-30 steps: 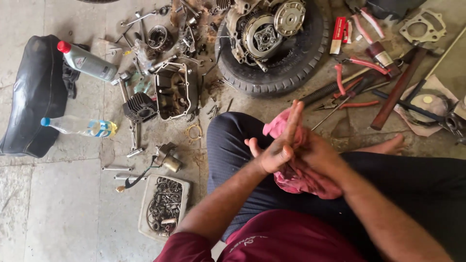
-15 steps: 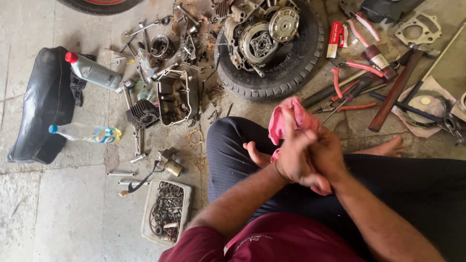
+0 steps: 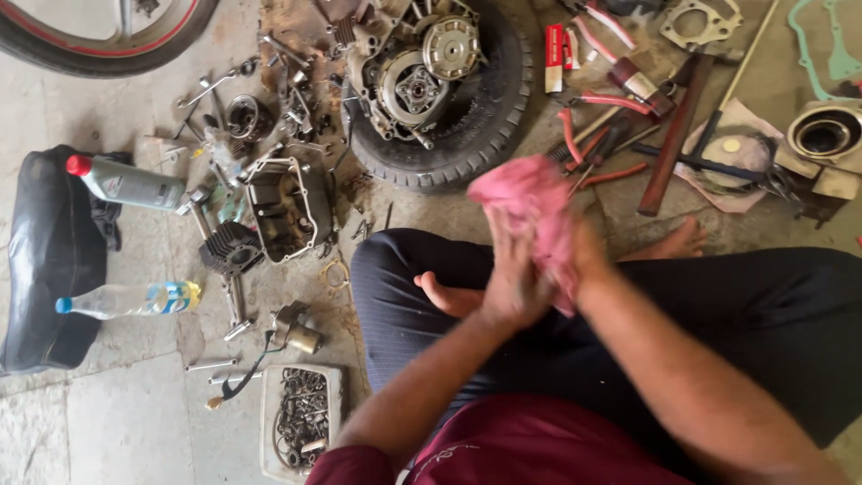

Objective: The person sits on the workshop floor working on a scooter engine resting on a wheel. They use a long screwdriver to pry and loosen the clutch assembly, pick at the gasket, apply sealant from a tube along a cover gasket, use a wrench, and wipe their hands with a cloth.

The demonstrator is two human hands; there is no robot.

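Since half a second ago the pink rag (image 3: 530, 211) has come up higher between the hands and now stands just under the tyre, and the hands have turned around it.

At the left edge of the frame a black seat (image 3: 45, 260) lies on the floor, with a grey oil bottle (image 3: 126, 184) and a clear water bottle (image 3: 126, 299) across it. Right of them, loose engine parts are spread around an open metal cover (image 3: 285, 208), and lower down a white tray (image 3: 301, 422) holds small hardware. In the upper middle, an engine (image 3: 413, 72) rests on a tyre (image 3: 485, 135).

The left hand (image 3: 516, 278) presses flat on the rag, its fingers wrapped over the cloth. The right hand (image 3: 575, 247) is mostly hidden behind the rag; its fingers seem closed on it, but I cannot tell for sure.

I judge the wiping of the hands is in the middle: dark grease still shows on the left hand. Red-handled pliers (image 3: 584, 148) lie at the upper right.
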